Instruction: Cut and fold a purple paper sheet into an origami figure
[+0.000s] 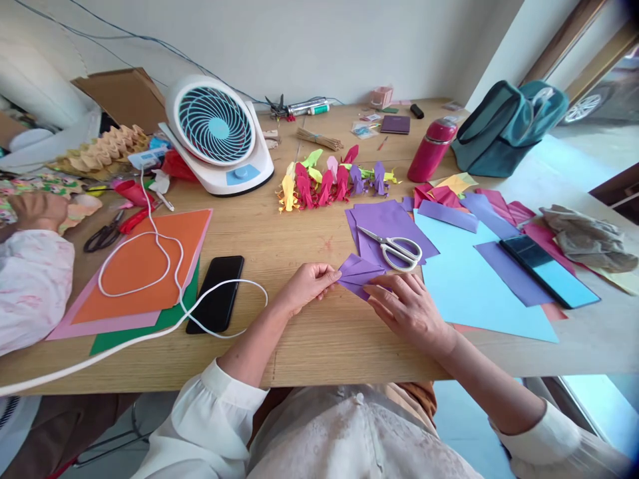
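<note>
A folded piece of purple paper with creased, pointed layers is held between both hands above the front of the wooden table. My left hand pinches its left corner between thumb and fingers. On the other side, my right hand has its fingers closed on the right edge of the same paper. White-handled scissors lie just behind my right hand, on flat purple sheets. Farther back stands a cluster of small folded paper figures in red, yellow, green and purple.
A fan stands at the back left. A white cable crosses orange paper and a black phone. Right: blue sheet, another phone, red bottle, teal bag. Another person's hand rests far left.
</note>
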Available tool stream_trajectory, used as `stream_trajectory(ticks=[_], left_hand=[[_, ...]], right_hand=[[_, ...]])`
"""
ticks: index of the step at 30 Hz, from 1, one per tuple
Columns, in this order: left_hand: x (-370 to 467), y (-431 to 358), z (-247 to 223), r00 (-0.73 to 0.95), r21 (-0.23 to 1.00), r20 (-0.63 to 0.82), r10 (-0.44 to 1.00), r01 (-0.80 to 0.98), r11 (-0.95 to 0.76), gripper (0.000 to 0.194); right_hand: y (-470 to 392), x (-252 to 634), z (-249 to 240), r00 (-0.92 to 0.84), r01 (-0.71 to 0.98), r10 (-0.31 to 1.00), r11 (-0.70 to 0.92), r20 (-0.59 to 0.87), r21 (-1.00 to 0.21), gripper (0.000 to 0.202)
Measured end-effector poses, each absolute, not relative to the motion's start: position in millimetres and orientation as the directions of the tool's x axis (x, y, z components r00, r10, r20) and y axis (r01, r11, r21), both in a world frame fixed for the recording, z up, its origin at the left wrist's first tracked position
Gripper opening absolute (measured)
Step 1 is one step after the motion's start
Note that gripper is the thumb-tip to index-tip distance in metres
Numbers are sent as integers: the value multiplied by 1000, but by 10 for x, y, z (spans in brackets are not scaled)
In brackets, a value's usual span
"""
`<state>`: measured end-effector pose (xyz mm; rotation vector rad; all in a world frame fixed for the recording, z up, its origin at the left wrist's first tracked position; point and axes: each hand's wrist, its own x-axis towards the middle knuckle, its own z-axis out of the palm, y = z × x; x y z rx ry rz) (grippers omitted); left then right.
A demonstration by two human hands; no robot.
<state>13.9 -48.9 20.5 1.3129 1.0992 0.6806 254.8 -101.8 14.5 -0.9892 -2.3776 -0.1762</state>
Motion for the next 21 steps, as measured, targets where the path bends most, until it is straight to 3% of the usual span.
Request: stream_trajectory(ticks=[3, 6, 9, 11, 14, 21], left_hand=[[139, -623, 215, 414, 932, -206, 887, 358, 50, 44], [111, -810, 211, 413, 816, -138, 900, 562, -132, 35], [73, -991, 208, 393, 632, 94, 915, 687, -360, 10], [58, -1075, 203, 485, 502, 262, 835, 671, -547, 11], [61, -1134, 172, 684, 406, 333, 648, 516, -754, 20], [99, -1121, 56, 760, 301, 292, 581, 503, -810, 20]], right_hand=[[-1143, 2549, 81, -607, 692, 587, 722, 536, -7, 23], [-1224, 2521, 55, -669, 638, 562, 770, 487, -14, 18], [-1266, 2491, 50, -707, 602, 554, 797, 439, -35, 16], [-1275, 2483, 43, -712, 597, 556, 801, 430, -47, 16], [-1274, 2490, 25, -707, 588, 555, 805, 438, -71, 15], [-1264, 2504, 3, -698, 585, 589, 797, 409, -149, 18]])
